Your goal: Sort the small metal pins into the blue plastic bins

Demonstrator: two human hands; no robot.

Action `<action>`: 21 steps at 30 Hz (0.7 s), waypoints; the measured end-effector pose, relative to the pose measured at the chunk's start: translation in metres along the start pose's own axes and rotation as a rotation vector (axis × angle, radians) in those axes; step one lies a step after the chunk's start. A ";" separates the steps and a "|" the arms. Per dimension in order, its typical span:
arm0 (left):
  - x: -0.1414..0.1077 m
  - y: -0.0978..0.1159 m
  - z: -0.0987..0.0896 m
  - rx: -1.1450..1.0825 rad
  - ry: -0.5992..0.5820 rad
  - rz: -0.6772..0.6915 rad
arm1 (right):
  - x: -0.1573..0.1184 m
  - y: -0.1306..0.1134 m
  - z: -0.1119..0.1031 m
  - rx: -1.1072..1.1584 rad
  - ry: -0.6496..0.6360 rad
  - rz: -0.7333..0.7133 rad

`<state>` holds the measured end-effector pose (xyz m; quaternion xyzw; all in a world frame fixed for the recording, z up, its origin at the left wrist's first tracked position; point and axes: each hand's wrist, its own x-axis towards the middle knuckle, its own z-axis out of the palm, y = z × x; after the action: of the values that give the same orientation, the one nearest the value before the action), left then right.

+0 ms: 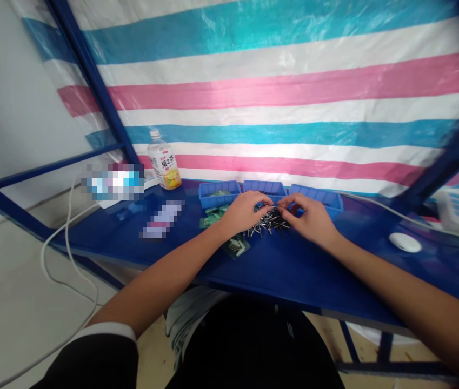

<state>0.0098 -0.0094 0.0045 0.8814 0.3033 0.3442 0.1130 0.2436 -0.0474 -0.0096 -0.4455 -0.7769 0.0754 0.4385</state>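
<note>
On the glossy blue table (302, 270), backed by a striped tarp (278, 81), left hand (244, 212) and right hand (309, 218) pinch narrowly together over the pin pile (268, 221), blue bins (265, 189) just behind.

Glossy blue table (302, 270), three blue plastic bins (265, 190) in a row at twelve o'clock, drink bottle (164, 162) at ten, pile of small metal pins (267, 222) at centre, green circuit boards (235, 246) at seven of the pile, white round puck (405, 242) at three, white cable (375, 208) behind it.

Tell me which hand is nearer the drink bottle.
Left. The left hand lies right of the drink bottle; the right hand sits farther right, past the pile of pins.
</note>
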 end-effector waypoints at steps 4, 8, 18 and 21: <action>0.000 0.004 -0.002 -0.084 -0.006 -0.024 | 0.000 0.001 0.000 0.004 -0.056 -0.023; 0.000 0.009 -0.002 -0.144 -0.013 -0.068 | -0.001 -0.001 0.000 0.030 -0.084 -0.011; -0.001 0.012 -0.002 -0.204 -0.004 -0.104 | -0.002 -0.006 0.003 -0.007 -0.056 -0.042; -0.001 0.013 -0.001 -0.211 0.004 -0.100 | -0.002 -0.008 0.004 -0.004 -0.063 -0.054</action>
<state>0.0141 -0.0207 0.0102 0.8478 0.3089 0.3698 0.2215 0.2356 -0.0527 -0.0094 -0.4228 -0.8022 0.0759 0.4147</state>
